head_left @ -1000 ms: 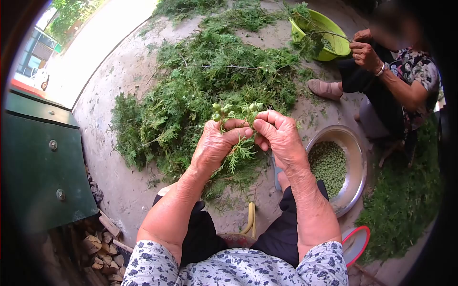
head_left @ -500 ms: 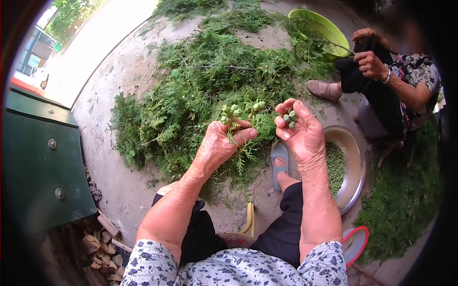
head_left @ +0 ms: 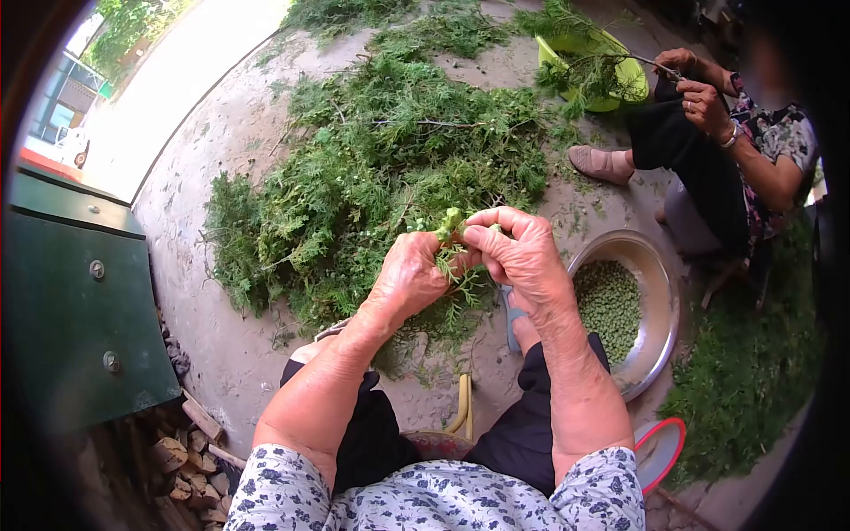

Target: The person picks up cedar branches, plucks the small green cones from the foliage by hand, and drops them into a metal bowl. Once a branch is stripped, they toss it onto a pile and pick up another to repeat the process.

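My left hand [head_left: 416, 273] is closed on a small conifer sprig [head_left: 450, 258] with green seed cones [head_left: 452, 216] at its top. Its feathery leaves hang below the thumb. My right hand [head_left: 522, 257] meets the left one at the sprig, thumb and forefinger pinched by the cones. A pale green cone [head_left: 496, 228] shows between its curled fingers; the rest of what lies in that palm is hidden. Below and right of this hand stands a metal basin [head_left: 662, 310] with many loose green cones [head_left: 609, 305] in it.
A heap of cut conifer branches [head_left: 381, 168] covers the ground ahead. A co-worker's hands [head_left: 704, 102] hold a branch over a yellow-green tub [head_left: 595, 53]. More greenery [head_left: 753, 389] lies at right, by a red-rimmed container [head_left: 677, 434]. A green metal panel [head_left: 84, 310] and firewood [head_left: 181, 465] flank the left.
My right hand has moved left to the sprig and its fingers have closed into a pinch; the cones in its palm are now mostly hidden. The co-worker's branch has lifted, and the tub sits differently.
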